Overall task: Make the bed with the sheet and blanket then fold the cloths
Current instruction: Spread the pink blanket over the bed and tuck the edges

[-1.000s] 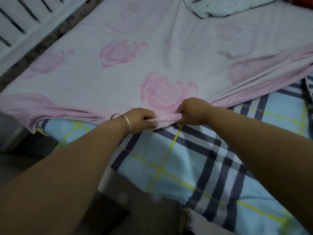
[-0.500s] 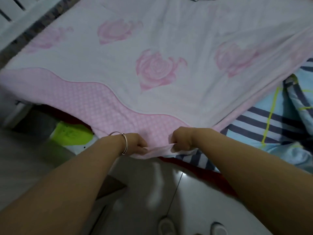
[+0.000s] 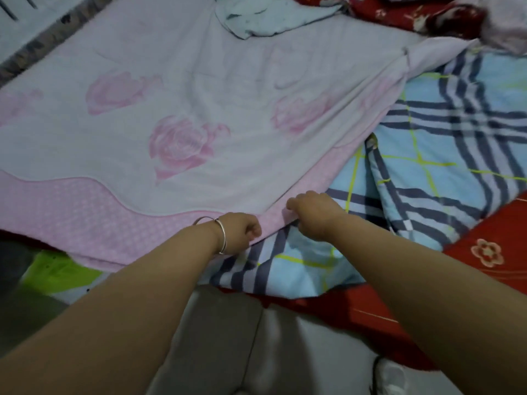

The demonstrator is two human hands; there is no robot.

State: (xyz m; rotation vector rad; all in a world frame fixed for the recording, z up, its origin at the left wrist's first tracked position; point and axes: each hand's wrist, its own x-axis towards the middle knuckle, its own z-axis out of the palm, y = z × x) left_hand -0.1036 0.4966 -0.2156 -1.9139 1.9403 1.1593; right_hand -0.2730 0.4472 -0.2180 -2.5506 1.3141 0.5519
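The pink rose blanket (image 3: 199, 89) is lying spread over the left and middle of the bed, its wavy pink dotted border (image 3: 85, 218) running along the near edge and its right side sloping up toward the far right. Under it and to the right, the blue plaid sheet (image 3: 445, 143) is showing, rumpled, with a fold hanging over the near edge of the bed. The left hand (image 3: 241, 232) is gripping the near edge of the blanket at the border, fingers curled around the cloth, and a silver bangle (image 3: 221, 235) is sitting on that wrist. The right hand (image 3: 315, 216) is just beside it, fingers curled and pinching the same pink edge where it meets the plaid sheet. The 2 hands are sitting close together but apart. A pale blue cloth (image 3: 265, 15) is lying crumpled at the far edge of the blanket. A red flowered cover (image 3: 484, 252) is showing at the near right, beneath the sheet. A bright green object (image 3: 57, 269) is peeking out below the blanket at the left, and a white shoe (image 3: 390, 377) is standing on the grey floor (image 3: 228, 337).
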